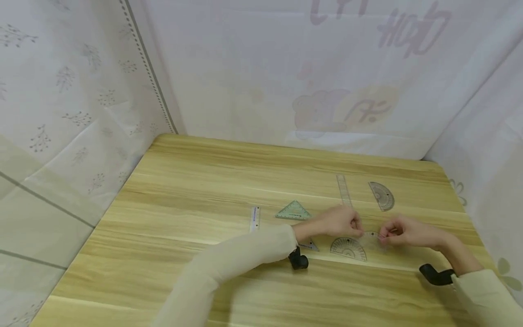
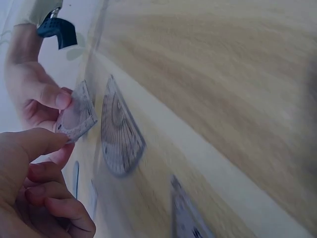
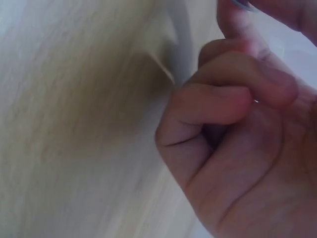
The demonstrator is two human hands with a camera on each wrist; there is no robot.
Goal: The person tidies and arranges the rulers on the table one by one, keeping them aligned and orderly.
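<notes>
A small clear protractor [image 1: 371, 236] is held between the two hands, low over the table. My left hand [image 1: 341, 220] pinches its left edge with thumb and forefinger. At the opposite edge, the right hand [image 1: 410, 231] grips it between thumb and fingers; in the left wrist view the clear protractor [image 2: 78, 116] stands tilted. Just beside it, a second protractor [image 1: 348, 249] lies flat on the wood. Curled fingers of the right hand [image 3: 233, 109] fill the right wrist view, where the protractor is mostly out of frame.
A bluish set square [image 1: 309, 245] is partly hidden under the left forearm. Farther back lie a green set square [image 1: 293, 211], a short ruler [image 1: 255, 217], a clear ruler [image 1: 343, 187] and another protractor [image 1: 382, 196]. Printed cloth [image 1: 245, 81] hangs around the wooden table [image 1: 184, 190].
</notes>
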